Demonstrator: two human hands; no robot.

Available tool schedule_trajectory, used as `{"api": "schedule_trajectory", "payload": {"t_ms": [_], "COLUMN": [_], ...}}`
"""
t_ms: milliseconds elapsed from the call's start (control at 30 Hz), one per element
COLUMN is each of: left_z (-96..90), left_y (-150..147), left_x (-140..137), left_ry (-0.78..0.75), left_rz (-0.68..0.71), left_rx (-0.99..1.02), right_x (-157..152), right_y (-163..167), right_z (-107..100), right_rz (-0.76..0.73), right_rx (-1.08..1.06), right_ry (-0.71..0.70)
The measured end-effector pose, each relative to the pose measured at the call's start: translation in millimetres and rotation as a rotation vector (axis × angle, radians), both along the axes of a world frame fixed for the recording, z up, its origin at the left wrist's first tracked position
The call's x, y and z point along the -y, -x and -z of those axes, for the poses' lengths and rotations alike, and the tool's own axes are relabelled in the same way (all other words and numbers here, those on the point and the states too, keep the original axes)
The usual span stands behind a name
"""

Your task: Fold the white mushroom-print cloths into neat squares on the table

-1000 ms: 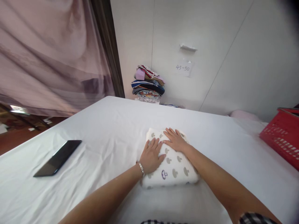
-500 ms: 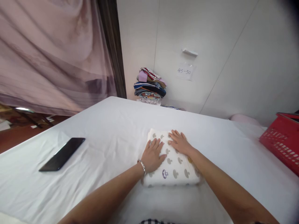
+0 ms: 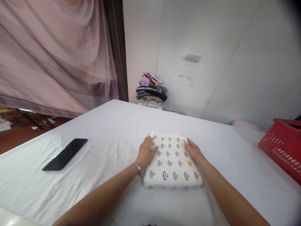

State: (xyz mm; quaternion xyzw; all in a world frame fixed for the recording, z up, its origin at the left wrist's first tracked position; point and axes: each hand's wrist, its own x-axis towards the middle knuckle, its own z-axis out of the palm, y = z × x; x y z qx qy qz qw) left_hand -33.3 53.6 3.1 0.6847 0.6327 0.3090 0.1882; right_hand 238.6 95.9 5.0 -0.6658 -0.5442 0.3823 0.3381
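Note:
A folded white cloth (image 3: 174, 163) printed with grey mushrooms, plus a few red, purple and yellow ones, lies on the white-covered table. Along its left edge rests my left hand (image 3: 146, 153), fingers stretched out and the thumb spread over the top; a silvery bracelet circles that wrist. My right hand (image 3: 194, 152) touches the upper right edge, its fingers extended along the cloth's side. Neither hand is visibly closed round the cloth. The undersides of both hands are hidden.
A black phone (image 3: 65, 154) lies on the white tablecloth (image 3: 103, 138) at the left. A red plastic basket (image 3: 281, 147) stands at the right edge. Beyond the table a stack of folded fabrics (image 3: 152, 91) sits by the wall (image 3: 211, 40). A pink curtain (image 3: 54, 53) hangs at the left.
Both hands have slid outward from the top of the folded cloth to its left and right edges, uncovering more of its printed surface. The view has shifted slightly.

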Motion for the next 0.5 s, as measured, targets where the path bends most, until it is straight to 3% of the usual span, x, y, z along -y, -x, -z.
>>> {"api": "schedule_trajectory", "payload": {"t_ms": [100, 200, 367, 500], "left_z": [-9.0, -21.0, -32.6, -32.0], "left_y": [12, 15, 12, 15], "left_x": [-18, -37, -57, -66], "left_ry": [0.283, 0.495, 0.648, 0.749], "left_rz": [-0.173, -0.223, -0.161, -0.072], "left_rx": [0.351, 0.626, 0.77, 0.86], "right_x": [-5, -16, -35, -40], "right_y": [-8, -9, -3, -2], "right_z": [-3, -9, -18, -28], "right_rz": [0.039, 0.046, 0.004, -0.111], "right_rx": [-0.122, -0.144, -0.202, -0.398], "right_ry": [0.097, 0.181, 0.297, 0.434]}}
